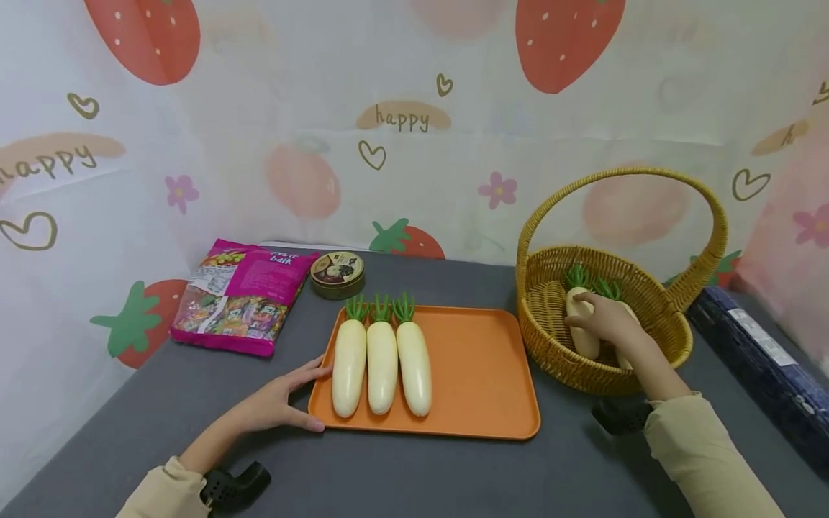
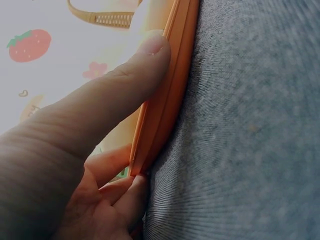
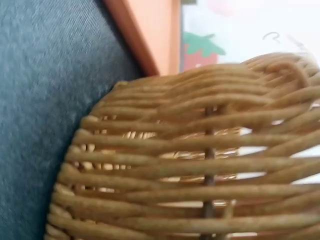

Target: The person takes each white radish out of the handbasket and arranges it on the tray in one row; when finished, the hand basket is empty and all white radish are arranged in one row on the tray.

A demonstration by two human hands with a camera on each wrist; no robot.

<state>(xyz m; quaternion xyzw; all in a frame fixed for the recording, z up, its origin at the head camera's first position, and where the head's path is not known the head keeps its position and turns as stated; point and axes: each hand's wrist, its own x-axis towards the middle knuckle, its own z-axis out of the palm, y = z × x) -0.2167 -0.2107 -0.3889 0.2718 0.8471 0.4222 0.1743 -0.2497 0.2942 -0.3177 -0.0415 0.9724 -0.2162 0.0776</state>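
Three white radishes [image 1: 381, 367] with green tops lie side by side on the left part of an orange tray [image 1: 479, 374]. At the tray's left edge, my left hand [image 1: 275, 403] touches the rim with thumb and fingers spread; the left wrist view shows the thumb [image 2: 125, 80] against the rim. My right hand [image 1: 609, 320] reaches into a wicker basket [image 1: 540, 338] and grips a white radish [image 1: 585, 342] there. Another radish [image 1: 624, 356] lies beside it, partly covered by the hand. In the right wrist view the basket's woven wall [image 3: 175, 165] hides the right hand.
A pink snack bag [image 1: 242, 298] and a round tin [image 1: 337, 273] stand at the back left of the grey table [image 1: 388, 475]. A dark blue long package [image 1: 764, 367] lies right of the basket. The basket's tall handle [image 1: 622, 173] arches above it. A printed cloth hangs behind.
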